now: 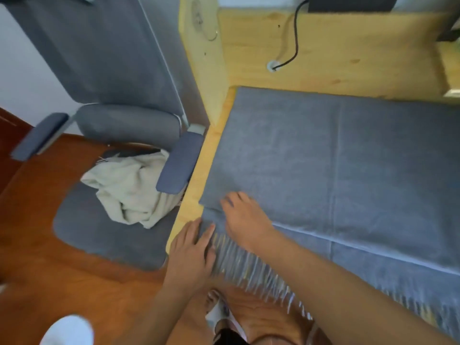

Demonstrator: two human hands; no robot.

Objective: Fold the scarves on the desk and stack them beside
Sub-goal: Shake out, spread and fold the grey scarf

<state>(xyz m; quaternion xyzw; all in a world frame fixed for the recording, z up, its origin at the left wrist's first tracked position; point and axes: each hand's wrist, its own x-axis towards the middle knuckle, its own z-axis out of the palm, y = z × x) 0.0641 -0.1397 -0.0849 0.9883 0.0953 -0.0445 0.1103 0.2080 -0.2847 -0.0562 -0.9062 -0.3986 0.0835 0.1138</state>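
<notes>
A large grey scarf [336, 158] lies spread and folded over on the wooden desk [323, 51], its fringe [249, 267] hanging over the front edge. My left hand [191, 252] lies flat on the scarf's near left corner by the fringe, fingers straight. Just above it, my right hand [245, 217] presses the folded upper layer at its left corner, fingers spread. A cream scarf [132, 192] lies crumpled on the seat of the grey chair [99, 232] to the left of the desk.
The chair's blue armrest [179, 163] stands close against the desk's left edge. A black cable [295, 41] runs into a grommet at the desk's back. A dark object sits at the far right edge. Wooden floor lies below.
</notes>
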